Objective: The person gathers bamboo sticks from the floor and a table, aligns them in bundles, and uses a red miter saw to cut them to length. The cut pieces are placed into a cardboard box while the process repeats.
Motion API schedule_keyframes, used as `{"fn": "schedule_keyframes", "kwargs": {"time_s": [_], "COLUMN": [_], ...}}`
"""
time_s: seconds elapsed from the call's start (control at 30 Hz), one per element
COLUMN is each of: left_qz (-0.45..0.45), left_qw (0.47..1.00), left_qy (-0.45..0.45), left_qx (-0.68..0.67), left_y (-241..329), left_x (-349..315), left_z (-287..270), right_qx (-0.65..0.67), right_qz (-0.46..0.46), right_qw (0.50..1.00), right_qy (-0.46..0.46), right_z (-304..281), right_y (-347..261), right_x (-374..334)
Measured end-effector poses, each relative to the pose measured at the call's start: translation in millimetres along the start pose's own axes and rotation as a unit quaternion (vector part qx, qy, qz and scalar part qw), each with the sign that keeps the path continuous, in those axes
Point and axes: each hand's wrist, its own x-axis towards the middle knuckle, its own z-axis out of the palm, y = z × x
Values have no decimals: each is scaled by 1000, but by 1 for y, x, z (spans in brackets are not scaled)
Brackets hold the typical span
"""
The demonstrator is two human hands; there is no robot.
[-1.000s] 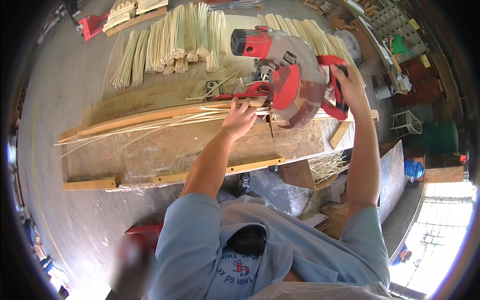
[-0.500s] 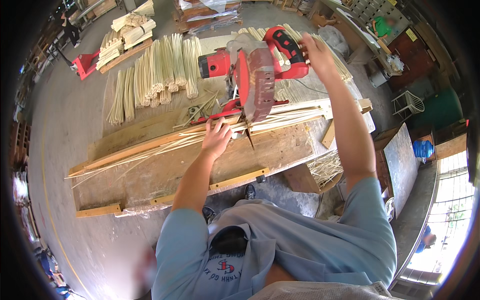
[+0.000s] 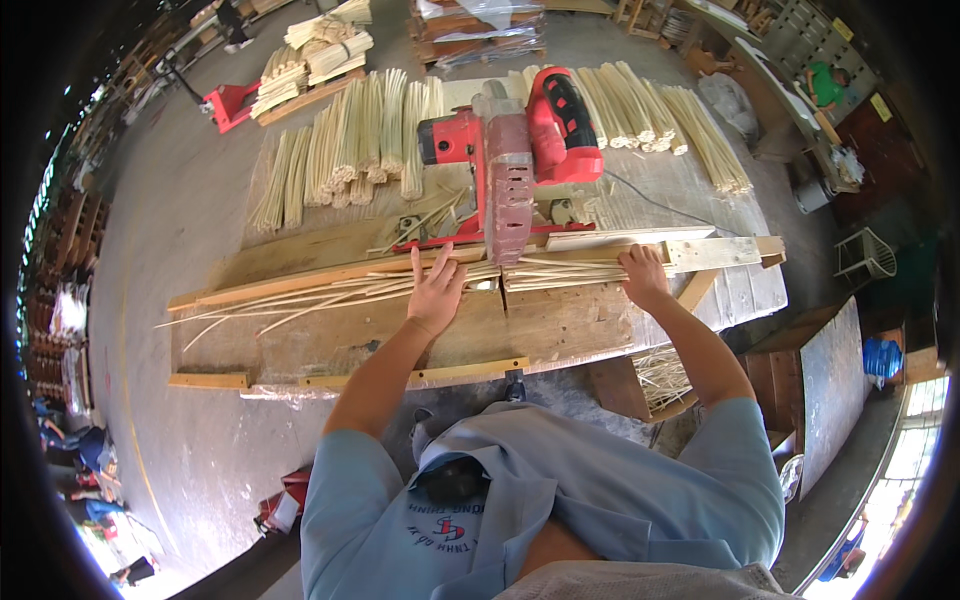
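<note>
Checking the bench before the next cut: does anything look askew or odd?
Left of the left hand, the thin cane strips splay out unevenly past the bench edge; those under the right hand lie bunched and straight.

Daylight is flooding in brightly, glaring white at five and seven o'clock; the fisheye rim is bending edges and blackening; the centre is staying sharp.

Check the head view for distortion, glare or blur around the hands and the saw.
Head view: strong fisheye bending, the workbench edge curves and a black rim rings the frame. Even daylight, soft shadows; blown-out glare at the lower right corner only. Left hand, right hand, red chop saw and thin strips are sharp, no motion blur.
</note>
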Motion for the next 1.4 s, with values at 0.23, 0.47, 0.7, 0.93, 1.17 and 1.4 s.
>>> {"fn": "schedule_keyframes", "kwargs": {"time_s": [0.23, 0.47, 0.7, 0.93, 1.17, 1.4], "left_qz": [-93, -288, -449, -381, -429, -385], "left_qw": [993, 934, 859, 843, 821, 802], "left_qy": [20, 120, 94, 153, 51, 59], "left_qx": [-70, -175, -229, -348, -373, -454], "left_y": [-1, -40, -125, -135, -147, -135], "left_x": [-27, -106, -193, -193, -214, -190], "left_z": [-26, -72, -113, -110, -98, -96], "right_qx": [120, 387, 710, 677, 527, 287], "right_qz": [16, 54, 96, 128, -54, 12], "right_qw": [992, 908, 664, 713, 842, 935], "right_qy": [-48, -152, -214, -131, 99, 210], "right_z": [-10, -56, -25, -1, 46, -1], "right_y": [7, -264, -481, -569, -559, -377], "right_x": [-93, -10, 223, 415, 328, 99]}}
